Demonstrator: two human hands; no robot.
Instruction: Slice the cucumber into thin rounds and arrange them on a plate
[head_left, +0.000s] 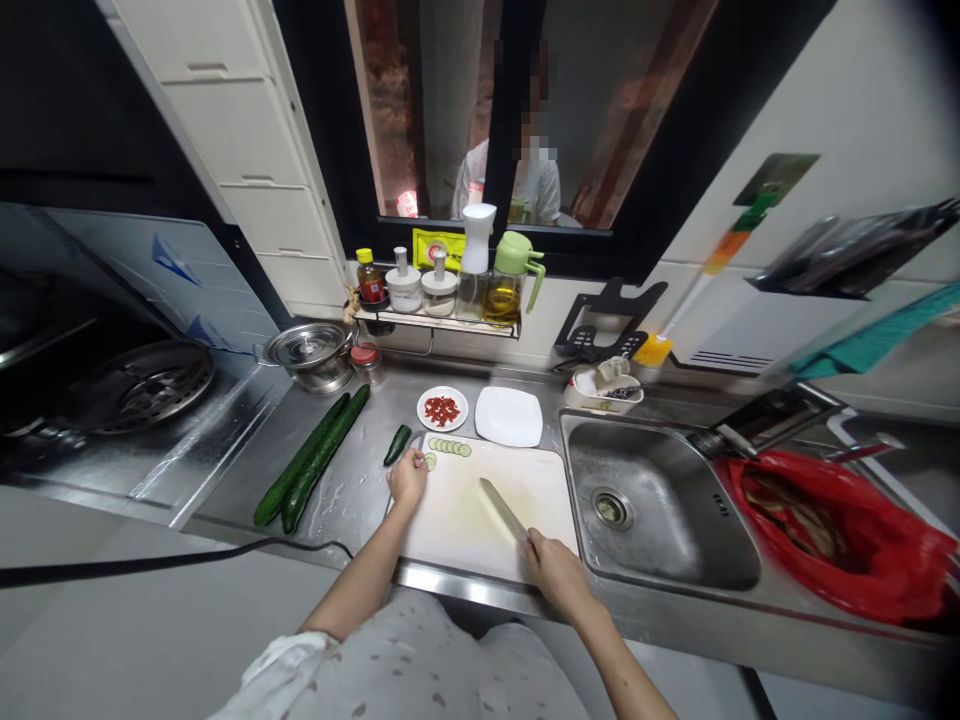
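My right hand (pixel 559 572) is wrapped round the handle of a kitchen knife (pixel 502 508), its blade lying low over the white cutting board (pixel 540 480) and pointing to the far left. At the board's left edge my left hand (pixel 408 478) has its fingers bent together at a cucumber slice (pixel 430 462). Just beyond it, several thin cucumber slices (pixel 450 447) lie overlapped in a row along the board's far edge. A short cucumber piece (pixel 397 445) rests on the steel counter left of the board, near my left fingertips.
Two long cucumbers (pixel 322 460) lie farther left, before a lidded steel pot (pixel 311 355). Behind the board stand a small plate (pixel 422 416) of chopped red bits and a white square plate (pixel 508 415). To the right are a sink (pixel 660 510) and a red plastic bag (pixel 847 540).
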